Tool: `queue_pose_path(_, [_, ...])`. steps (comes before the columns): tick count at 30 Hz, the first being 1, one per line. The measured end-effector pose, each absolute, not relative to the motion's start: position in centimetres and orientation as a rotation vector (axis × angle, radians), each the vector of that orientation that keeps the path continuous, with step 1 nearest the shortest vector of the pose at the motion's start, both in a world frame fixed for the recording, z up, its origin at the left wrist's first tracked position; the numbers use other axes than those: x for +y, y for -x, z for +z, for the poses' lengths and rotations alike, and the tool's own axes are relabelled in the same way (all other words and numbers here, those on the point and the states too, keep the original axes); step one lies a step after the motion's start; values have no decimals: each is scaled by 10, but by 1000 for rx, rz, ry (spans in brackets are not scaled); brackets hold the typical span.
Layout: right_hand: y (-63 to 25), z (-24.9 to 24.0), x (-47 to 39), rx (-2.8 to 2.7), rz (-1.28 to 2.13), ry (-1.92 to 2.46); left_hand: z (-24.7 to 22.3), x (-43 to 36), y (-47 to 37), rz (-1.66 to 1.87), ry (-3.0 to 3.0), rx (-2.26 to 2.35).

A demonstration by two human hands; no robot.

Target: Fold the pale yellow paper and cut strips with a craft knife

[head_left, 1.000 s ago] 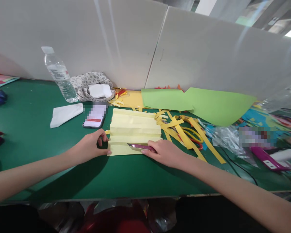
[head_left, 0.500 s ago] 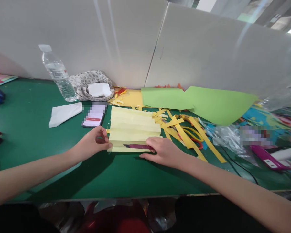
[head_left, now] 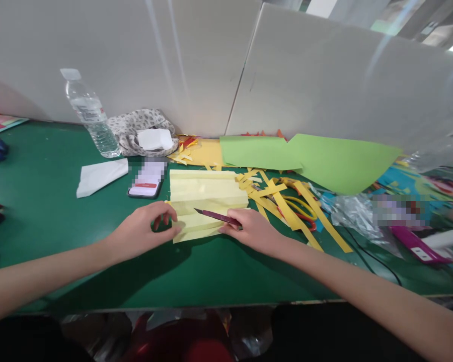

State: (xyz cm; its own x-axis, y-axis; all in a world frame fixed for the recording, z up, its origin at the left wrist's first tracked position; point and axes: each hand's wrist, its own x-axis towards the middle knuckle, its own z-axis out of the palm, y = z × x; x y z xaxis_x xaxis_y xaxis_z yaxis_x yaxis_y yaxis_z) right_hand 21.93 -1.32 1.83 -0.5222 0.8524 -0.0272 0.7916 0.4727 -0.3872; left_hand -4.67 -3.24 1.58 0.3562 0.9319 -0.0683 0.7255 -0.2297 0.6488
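Observation:
A pale yellow sheet of paper (head_left: 207, 188) with crosswise folds lies on the green table, its near edge lifted and bent. At its near left corner my left hand (head_left: 147, 229) is closed, thumb on the paper and fingers curled. My right hand (head_left: 251, 226) is wrapped round a maroon craft knife (head_left: 217, 216), whose dark pointed tip aims left above the folds. The thumb of that hand also touches the paper's near right edge. Cut yellow paper strips (head_left: 294, 213) lie in a loose heap right of the sheet, with yellow-handled scissors (head_left: 300, 206) among them.
A phone (head_left: 147, 178), a white tissue (head_left: 101, 176) and a leaning water bottle (head_left: 92, 120) are at left. Behind are a spotted cloth (head_left: 128, 128) and green paper sheets (head_left: 343, 156) against a grey partition (head_left: 136, 50). Clear plastic (head_left: 357, 216) and a cable lie right.
The sheet has shifted towards me, and its near part is now lifted and bent. The knife has tilted, its tip rising off the paper. My left hand has moved slightly right and nearer.

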Motion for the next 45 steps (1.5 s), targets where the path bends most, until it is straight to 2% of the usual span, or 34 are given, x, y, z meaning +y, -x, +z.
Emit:
queue_pose_path(5, [-211, 17, -11, -2499, 540, 1514, 18, -37, 34, 239, -2216, 1383])
queue_pose_path(12, [-202, 17, -11, -2493, 467, 1613, 8, -30, 33, 106, -2221, 1536])
queue_pose_path(18, [-208, 15, -10, -2501, 409, 1663, 3, -28, 35, 96, -2183, 1594])
queue_pose_path(32, [-262, 10, -2, -2401, 518, 1717, -1, -34, 35, 136, -2208, 1587])
queue_pose_path(45, [-296, 8, 0, -2293, 415, 1764, -2, -37, 35, 80, -2275, 1526])
